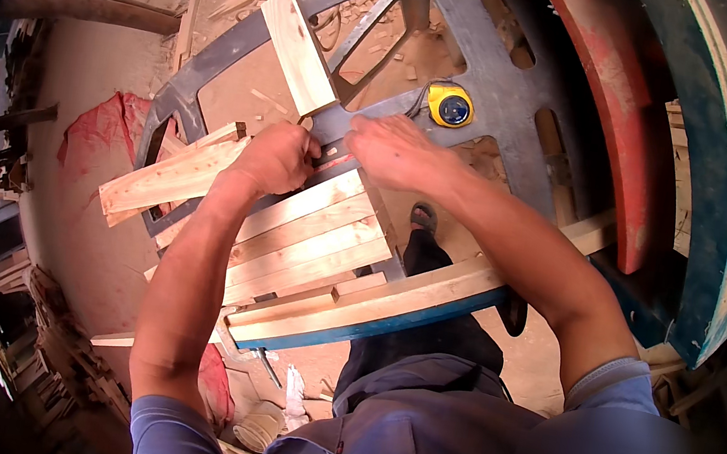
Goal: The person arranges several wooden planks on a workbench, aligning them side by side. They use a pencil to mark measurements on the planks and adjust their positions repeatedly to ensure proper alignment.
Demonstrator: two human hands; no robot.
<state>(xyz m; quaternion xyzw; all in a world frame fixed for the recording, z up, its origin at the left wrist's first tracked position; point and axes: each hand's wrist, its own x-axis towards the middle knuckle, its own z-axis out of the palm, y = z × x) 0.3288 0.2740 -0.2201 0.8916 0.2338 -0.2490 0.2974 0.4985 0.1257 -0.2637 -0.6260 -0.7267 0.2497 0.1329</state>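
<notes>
My left hand (277,159) is closed, its fingers curled down over the dark middle of a grey frame (491,50). Just to its right, my right hand (390,151) is closed too, fingertips pinched together and pointing left. Whatever either hand holds is hidden or too small to name. Several pale wooden strips (315,243) lie side by side just nearer than the hands. A wider wooden board (300,51) rests across the frame beyond them. More wood pieces (171,177) stick out left of my left hand. A yellow tape measure (451,106) sits beyond my right hand.
A long, blue-edged wooden rail (428,294) crosses in front of my body, with a metal clamp (268,367) at its left end. Large red curved beam (631,107) and blue beam (712,229) rise at right. Red cloth (107,131) and wood scraps lie on the floor.
</notes>
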